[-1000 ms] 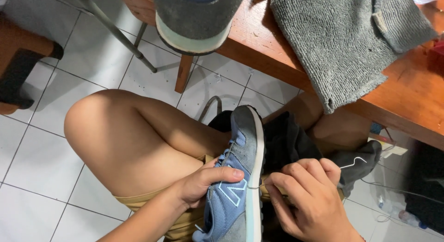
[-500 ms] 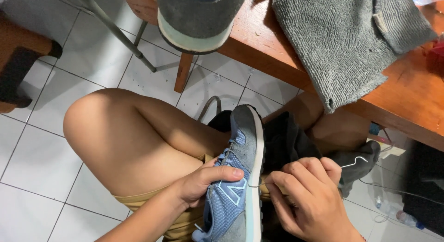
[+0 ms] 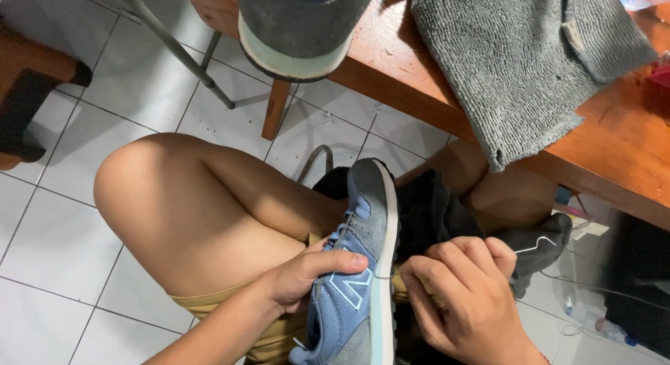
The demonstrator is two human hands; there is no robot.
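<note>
A blue sneaker (image 3: 356,267) is being gripped on the lap by the left hand (image 3: 307,274). A hooked needle (image 3: 537,246) is being pinched by the clenched right hand (image 3: 464,295) (just beside the sole). A grey cloth (image 3: 523,65) is lying on the tabletop (image 3: 614,149).

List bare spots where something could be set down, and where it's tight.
Free: white floor tiles left of the bent knee; bare wood of the table right of the grey towel. Crowded: the lap, where the left hand and right hand flank the blue shoe.
</note>
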